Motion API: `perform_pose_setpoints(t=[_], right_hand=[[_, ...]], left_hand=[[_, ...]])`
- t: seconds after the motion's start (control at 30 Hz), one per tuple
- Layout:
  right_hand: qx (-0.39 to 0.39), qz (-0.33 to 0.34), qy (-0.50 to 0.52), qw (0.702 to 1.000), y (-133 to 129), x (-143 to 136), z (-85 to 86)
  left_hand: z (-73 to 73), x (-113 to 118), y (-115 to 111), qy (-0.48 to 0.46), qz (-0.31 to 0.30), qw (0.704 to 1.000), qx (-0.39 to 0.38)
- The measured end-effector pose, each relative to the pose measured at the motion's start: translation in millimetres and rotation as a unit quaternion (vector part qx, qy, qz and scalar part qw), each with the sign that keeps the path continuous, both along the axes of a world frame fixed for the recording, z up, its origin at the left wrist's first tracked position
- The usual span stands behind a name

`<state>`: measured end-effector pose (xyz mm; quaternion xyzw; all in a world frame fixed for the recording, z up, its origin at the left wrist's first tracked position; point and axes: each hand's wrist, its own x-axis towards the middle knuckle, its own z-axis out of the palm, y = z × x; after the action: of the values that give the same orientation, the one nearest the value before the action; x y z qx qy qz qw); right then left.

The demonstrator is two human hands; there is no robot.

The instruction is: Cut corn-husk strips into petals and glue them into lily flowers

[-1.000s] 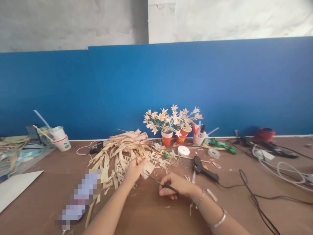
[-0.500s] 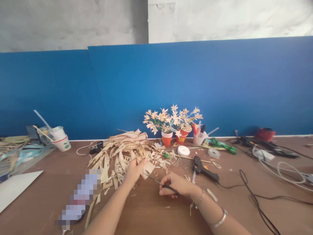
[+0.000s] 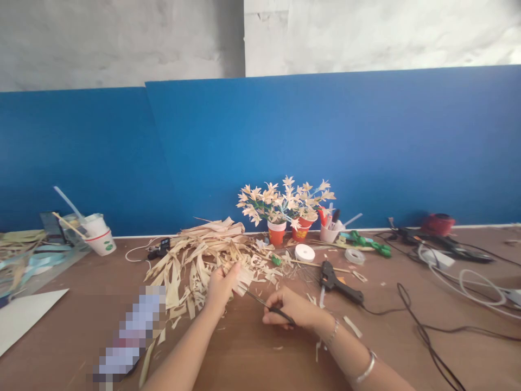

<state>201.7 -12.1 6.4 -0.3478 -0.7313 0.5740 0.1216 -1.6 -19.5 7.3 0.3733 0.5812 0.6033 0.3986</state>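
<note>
My left hand (image 3: 222, 288) pinches a pale piece of dried husk (image 3: 243, 278) between thumb and fingers. My right hand (image 3: 287, 308) is closed around the dark handles of a pair of scissors (image 3: 280, 314). Their blades point left and reach the lower edge of the husk piece; whether they are cutting into it I cannot tell. Behind and left of my left hand spreads a heap of dried husk strips (image 3: 199, 250). Husk flowers (image 3: 288, 198) on stems stand in red paper cups (image 3: 277, 233) at the back.
A glue gun (image 3: 340, 285) with its cable lies right of my right hand. Behind it are a white roll (image 3: 305, 252) and a clear tape roll (image 3: 355, 256). A pixelated object (image 3: 132, 336) lies by my left forearm. Cables (image 3: 427, 326) cross the right side; a white cup (image 3: 101, 241) stands back left.
The husk piece has turned slightly in my left hand and shows more of its face. Both hands keep their grips, and the whole view has shifted slightly.
</note>
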Motion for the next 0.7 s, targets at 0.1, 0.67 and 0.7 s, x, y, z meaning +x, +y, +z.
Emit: perform_pose_setpoints(t=[0.1,0.67,0.7], right_hand=[[0.004,-0.002,0.010,1.000,0,-1,-0.1],[-0.047,-0.041,0.031,0.998,-6,-10,2.1],[-0.047,-0.040,0.034,0.998,-6,-10,2.0]], left_hand=[[-4.9,0,2,0.003,-0.004,1.000,0.004],[-1.9,11,-3,-0.068,0.032,0.997,0.026],[-0.9,11,-4,-0.071,0.031,0.997,0.026]])
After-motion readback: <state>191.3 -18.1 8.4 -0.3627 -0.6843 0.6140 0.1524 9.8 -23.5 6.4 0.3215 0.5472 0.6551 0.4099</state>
